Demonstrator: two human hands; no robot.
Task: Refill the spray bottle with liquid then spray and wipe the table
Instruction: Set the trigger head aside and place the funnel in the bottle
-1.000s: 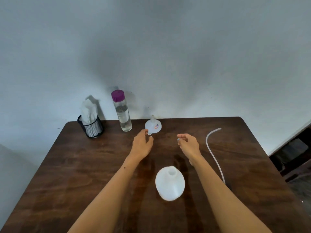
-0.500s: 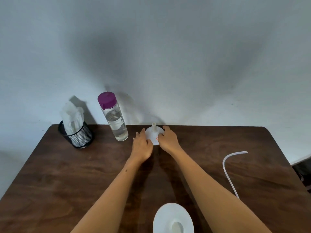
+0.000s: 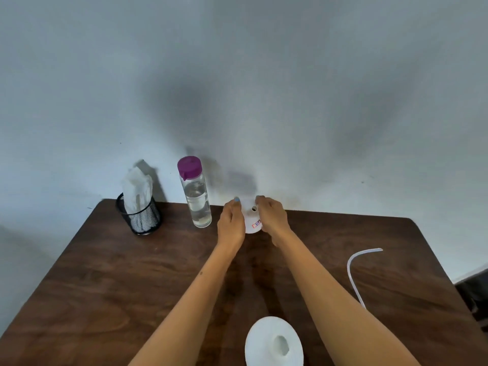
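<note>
A small white funnel [image 3: 252, 221] with a red and blue sticker is near the table's far edge, spout pointing up. My left hand [image 3: 231, 224] and my right hand [image 3: 272, 220] hold it from either side, and it looks tilted and slightly off the table. The white spray bottle body [image 3: 273, 342] stands uncapped at the near edge, its open neck facing me. A clear bottle with a purple cap [image 3: 195, 192], partly filled with clear liquid, stands just left of my left hand. The white dip tube [image 3: 355, 270] lies on the right of the table.
A black mesh holder [image 3: 140, 219] with white tissues stands at the back left of the dark wooden table [image 3: 105, 281]. A pale wall rises right behind the table. A dark object shows beyond the right edge.
Both hands have reached forward and closed around the funnel, then tipped it up off the table. My head has tilted up, so the spray bottle sits lower in view.
</note>
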